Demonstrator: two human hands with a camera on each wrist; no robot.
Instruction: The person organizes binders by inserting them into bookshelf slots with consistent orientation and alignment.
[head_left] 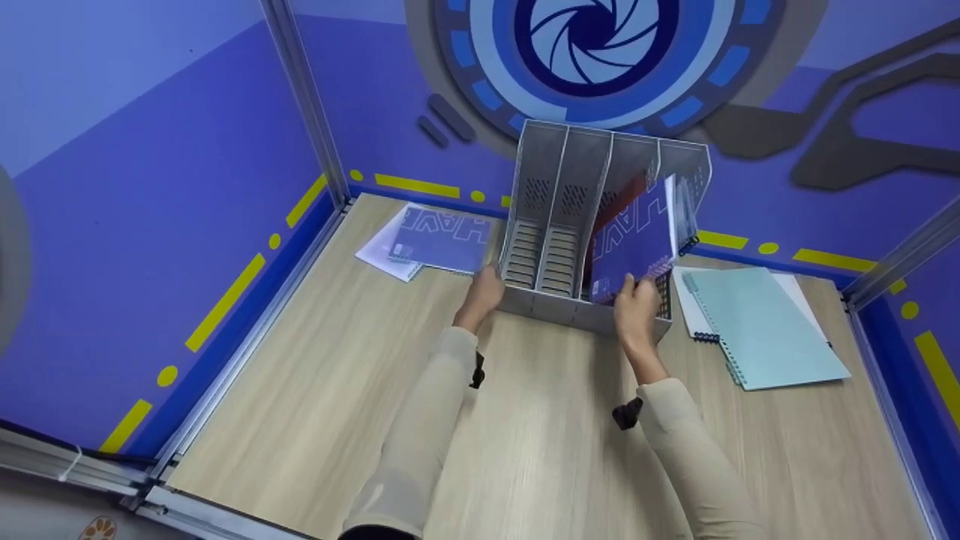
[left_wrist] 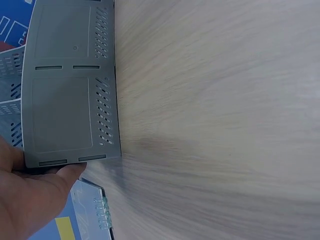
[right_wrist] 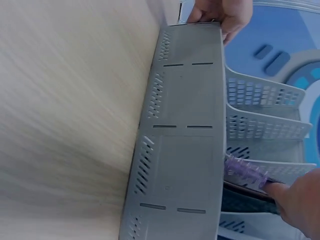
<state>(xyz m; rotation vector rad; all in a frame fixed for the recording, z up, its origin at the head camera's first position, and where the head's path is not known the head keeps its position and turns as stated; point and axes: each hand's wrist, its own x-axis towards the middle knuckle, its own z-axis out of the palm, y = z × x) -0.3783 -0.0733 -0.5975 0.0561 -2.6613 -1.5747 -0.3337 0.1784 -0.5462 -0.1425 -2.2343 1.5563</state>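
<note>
A grey file organizer with several upright compartments stands at the back of the table. At its front left corner, my left hand grips the side wall, with the thumb at the edge in the left wrist view. My right hand holds a purple-blue spiral notebook by its lower front edge, tilted inside a right-hand compartment. Purple coils show beside the right thumb. Behind this notebook a dark red cover shows partly. Another spiral-bound notebook stands at the organizer's right end. Its lower part is hidden.
Left of the organizer lie a blue-purple notebook and a pale one under it. To the right, a mint-green spiral notebook overlaps a white one. Purple walls and metal rails bound the table.
</note>
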